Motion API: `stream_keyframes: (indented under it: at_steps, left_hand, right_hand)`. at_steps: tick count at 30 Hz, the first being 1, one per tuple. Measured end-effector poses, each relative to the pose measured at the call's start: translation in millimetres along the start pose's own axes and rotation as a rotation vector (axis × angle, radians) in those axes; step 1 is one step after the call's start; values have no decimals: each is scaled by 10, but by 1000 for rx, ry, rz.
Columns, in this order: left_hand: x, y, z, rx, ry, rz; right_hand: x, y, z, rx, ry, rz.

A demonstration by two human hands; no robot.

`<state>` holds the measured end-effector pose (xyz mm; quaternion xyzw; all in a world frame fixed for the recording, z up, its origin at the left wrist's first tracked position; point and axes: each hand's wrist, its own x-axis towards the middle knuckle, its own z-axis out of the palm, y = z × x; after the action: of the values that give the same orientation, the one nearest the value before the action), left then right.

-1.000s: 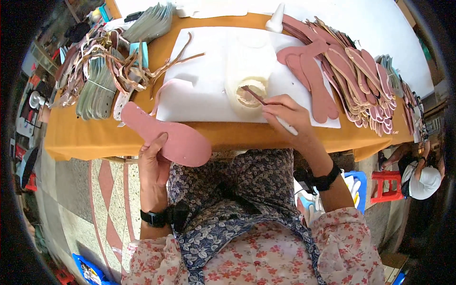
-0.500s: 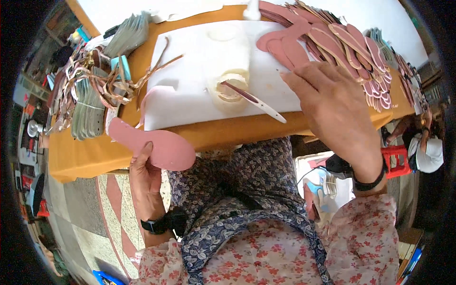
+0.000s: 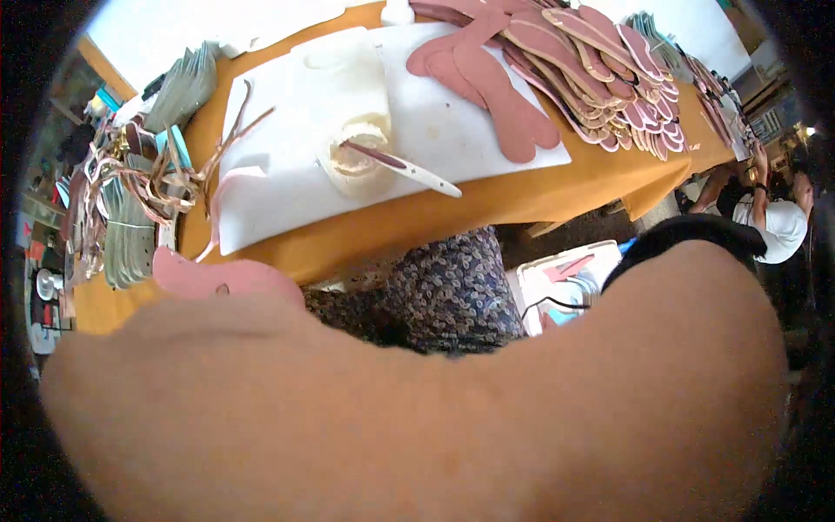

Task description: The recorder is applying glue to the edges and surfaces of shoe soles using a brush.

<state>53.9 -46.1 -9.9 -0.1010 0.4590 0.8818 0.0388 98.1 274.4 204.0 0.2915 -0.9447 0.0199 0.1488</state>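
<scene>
My right hand [image 3: 348, 409] is raised very close to the camera. The back of it and the wrist, with a black band [image 3: 687, 248], fill the lower part of the head view, and its fingers do not show. Behind it, a pink sole-shaped insole [image 3: 196, 274] is held at the table's front edge. Only the thumb tip of my left hand [image 3: 223, 289] shows, pressed on that insole; the rest is covered. On the white board [image 3: 287, 204] lies a cut-open whitish plastic bottle [image 3: 365, 96]. A white-handled brush [image 3: 417, 174] rests in its opening.
Loose pink insoles [image 3: 504, 104] lie on the board's right side, beside a large pile of pink insoles [image 3: 600, 78]. Brown and pink straps [image 3: 174, 187] and bundled grey-green pieces [image 3: 128, 239] sit at left. A box [image 3: 531, 287] stands below the table; another person [image 3: 770, 217] is at far right.
My right hand has come up from beside the insoles toward the camera, now hiding my lap and most of my left hand. The view has shifted, moving the table contents leftward. The left-hand insole stays held.
</scene>
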Motion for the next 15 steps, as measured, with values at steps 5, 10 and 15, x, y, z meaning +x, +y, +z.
stream_keyframes:
  at_steps: [5,10,15]
  left_hand:
    - [179,129,13,15,-28,46]
    - [93,190,-84,49,6,25]
    - [-218,265,23,21,133,48]
  right_hand:
    - [88,42,-99,-30,86,-25]
    - [81,-20,-63,6,108,-41]
    - [117,-96,59,101,100,-87]
